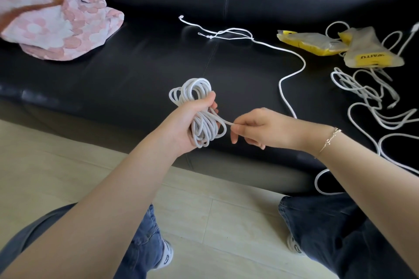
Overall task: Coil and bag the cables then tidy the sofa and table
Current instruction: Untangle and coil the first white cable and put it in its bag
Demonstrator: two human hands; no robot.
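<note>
My left hand (181, 124) grips a coil of white cable (198, 90) over the front of the black sofa (113, 79). Just to its right, my right hand (254, 128) pinches the cable's loose run where it leaves the coil. That run (292, 70) trails back across the seat to a free end near the backrest. A tangle of other white cables (362, 95) lies on the seat at the right. Two yellow and clear plastic bags (313, 42) (371, 51) lie behind the tangle.
A pink floral cushion (56, 18) sits at the sofa's far left. Pale floor tiles (204, 222) run below the sofa's front edge, with my legs in jeans over them. One white cable loop (319, 182) hangs over the sofa's front edge at the right.
</note>
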